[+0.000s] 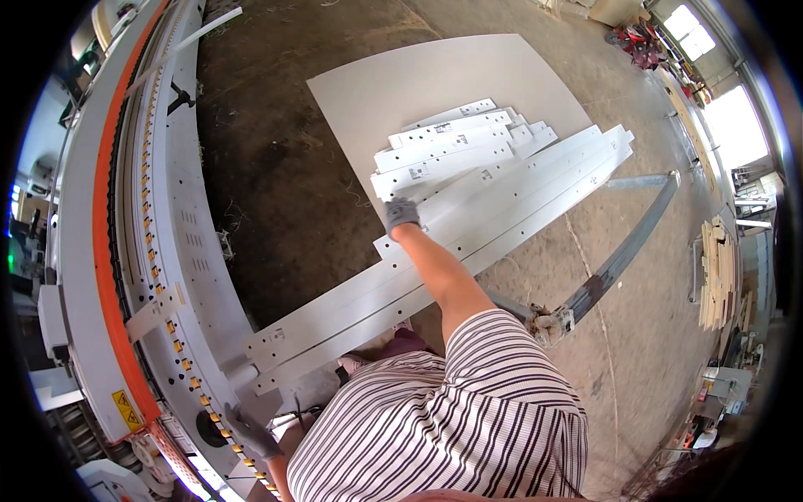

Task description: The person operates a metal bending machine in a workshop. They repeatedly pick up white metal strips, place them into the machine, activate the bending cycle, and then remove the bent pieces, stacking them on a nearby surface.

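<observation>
Long white drilled panels (468, 226), lying flat and stacked diagonally on a large grey sheet, shorter white boards (443, 151) piled behind

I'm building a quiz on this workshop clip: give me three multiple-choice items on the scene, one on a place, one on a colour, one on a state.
1. Where does the right hand rest?
A. on the stack of white panels
B. on the bare floor
C. on the pile of wood by the windows

2. What colour is the long band on the curved machine at the person's left?
A. blue
B. orange
C. green

3. How are both hands?
A. bare
B. in grey gloves
C. one gloved, one bare

Answers:
1. A: the right hand lies flat on the white panels, at the near end of the short ones atop the stack.
2. B: the band running along the machine is orange.
3. B: the right hand and the left hand, low by the machine's edge, both wear grey gloves.
</observation>
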`<control>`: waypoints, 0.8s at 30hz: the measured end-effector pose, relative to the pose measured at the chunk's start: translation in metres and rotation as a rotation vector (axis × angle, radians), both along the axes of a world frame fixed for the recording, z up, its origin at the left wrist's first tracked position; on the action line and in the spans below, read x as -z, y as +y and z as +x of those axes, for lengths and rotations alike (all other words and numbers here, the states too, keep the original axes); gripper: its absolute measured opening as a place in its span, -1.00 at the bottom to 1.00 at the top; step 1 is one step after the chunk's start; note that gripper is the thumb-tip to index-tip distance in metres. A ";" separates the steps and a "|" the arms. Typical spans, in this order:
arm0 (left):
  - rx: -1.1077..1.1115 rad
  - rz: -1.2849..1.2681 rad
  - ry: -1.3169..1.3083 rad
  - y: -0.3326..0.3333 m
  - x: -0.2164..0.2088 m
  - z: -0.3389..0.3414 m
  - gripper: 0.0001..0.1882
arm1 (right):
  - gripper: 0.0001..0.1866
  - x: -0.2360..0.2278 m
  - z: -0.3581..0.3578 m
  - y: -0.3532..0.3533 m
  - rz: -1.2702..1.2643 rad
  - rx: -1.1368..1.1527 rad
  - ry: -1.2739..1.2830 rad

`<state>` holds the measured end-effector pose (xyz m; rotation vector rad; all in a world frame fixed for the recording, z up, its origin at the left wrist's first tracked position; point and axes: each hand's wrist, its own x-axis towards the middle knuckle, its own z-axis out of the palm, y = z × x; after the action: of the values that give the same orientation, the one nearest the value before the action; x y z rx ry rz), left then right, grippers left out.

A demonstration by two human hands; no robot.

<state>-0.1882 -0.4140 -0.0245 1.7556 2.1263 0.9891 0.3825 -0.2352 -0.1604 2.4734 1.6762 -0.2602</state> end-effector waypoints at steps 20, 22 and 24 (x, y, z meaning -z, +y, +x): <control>0.249 -0.704 -1.039 0.035 0.000 0.172 -0.59 | -0.45 -0.130 -0.156 -0.069 -0.150 -1.003 0.487; 0.423 -0.702 -1.167 0.042 -0.008 0.186 -0.58 | -0.48 -0.152 -0.195 -0.081 0.051 -0.981 0.688; 0.125 -0.676 -1.243 0.044 -0.018 0.179 -0.64 | -0.46 -0.159 -0.215 -0.086 0.147 -0.974 0.675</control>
<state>-0.0097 -0.3701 -0.0065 0.5996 1.2416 0.8134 0.1679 -0.3216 -0.0013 1.3857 2.9870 -0.9023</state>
